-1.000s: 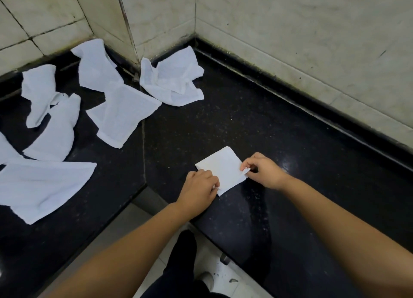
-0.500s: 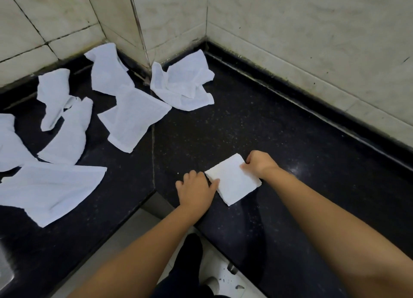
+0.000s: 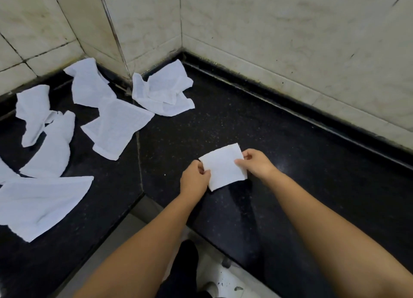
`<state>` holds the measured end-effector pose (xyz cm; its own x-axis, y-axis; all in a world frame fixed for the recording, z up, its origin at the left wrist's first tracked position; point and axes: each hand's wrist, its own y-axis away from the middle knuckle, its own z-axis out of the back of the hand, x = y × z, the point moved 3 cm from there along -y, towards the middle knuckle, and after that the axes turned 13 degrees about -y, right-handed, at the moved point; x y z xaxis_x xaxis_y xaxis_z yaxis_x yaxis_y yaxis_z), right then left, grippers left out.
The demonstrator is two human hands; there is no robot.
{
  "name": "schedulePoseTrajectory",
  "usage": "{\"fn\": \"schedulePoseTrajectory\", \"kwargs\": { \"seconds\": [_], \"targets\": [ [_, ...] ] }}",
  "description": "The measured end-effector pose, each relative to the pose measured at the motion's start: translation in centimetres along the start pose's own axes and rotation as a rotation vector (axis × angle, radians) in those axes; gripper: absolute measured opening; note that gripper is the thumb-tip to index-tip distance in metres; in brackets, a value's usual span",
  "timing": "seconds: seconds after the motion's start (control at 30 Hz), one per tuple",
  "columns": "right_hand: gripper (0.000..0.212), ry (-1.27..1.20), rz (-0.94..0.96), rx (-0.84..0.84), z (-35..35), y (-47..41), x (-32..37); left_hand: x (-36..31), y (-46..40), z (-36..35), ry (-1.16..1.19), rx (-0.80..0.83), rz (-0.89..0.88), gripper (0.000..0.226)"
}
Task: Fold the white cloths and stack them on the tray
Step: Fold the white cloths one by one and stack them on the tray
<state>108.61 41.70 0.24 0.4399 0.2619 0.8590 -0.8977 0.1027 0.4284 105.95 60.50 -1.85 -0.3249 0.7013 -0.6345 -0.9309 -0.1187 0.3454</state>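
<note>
A small folded white cloth (image 3: pixel 223 167) lies near the front edge of the black stone counter (image 3: pixel 245 123). My left hand (image 3: pixel 194 179) pinches its left edge, and my right hand (image 3: pixel 254 161) pinches its right edge. Several unfolded white cloths lie spread on the counter's left part: a crumpled one (image 3: pixel 163 92) in the corner, a flat one (image 3: pixel 116 128) beside it, and a large one (image 3: pixel 40 204) at the near left. No tray is in view.
Tiled walls (image 3: pixel 290 41) close the counter at the back and right, with a wall corner jutting out at the back left. The counter's front edge steps inward at a notch (image 3: pixel 143 195). Below it are the floor and my foot (image 3: pixel 185 266).
Both hands shifted from pressing on the folded cloth to pinching its two side edges. The cloth now sits turned slightly, and the camera view moved a little to the left.
</note>
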Motion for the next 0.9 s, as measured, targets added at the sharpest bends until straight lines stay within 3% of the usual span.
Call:
{"fn": "schedulePoseTrajectory", "kwargs": {
  "seconds": [0.1, 0.27, 0.47, 0.9],
  "targets": [
    [0.008, -0.153, 0.066, -0.015, 1.9, 2.4, -0.1, -1.6, 0.9, 0.9, 0.226, 0.053, 0.008, 0.011],
    [0.006, -0.310, 0.069, -0.105, 4.8, 7.0, -1.5, -4.3, 3.3, 0.3, 0.382, 0.209, -0.012, 0.048],
    [0.009, -0.449, 0.135, -0.329, 9.0, 14.2, -4.1, -8.2, 7.0, -2.9, 0.387, 0.460, -0.083, 0.013],
    [0.008, -0.791, 0.008, -0.996, 13.0, 35.2, -15.0, -15.3, 20.6, -14.2, 0.098, 1.045, -0.445, 0.010]
  ]
}}
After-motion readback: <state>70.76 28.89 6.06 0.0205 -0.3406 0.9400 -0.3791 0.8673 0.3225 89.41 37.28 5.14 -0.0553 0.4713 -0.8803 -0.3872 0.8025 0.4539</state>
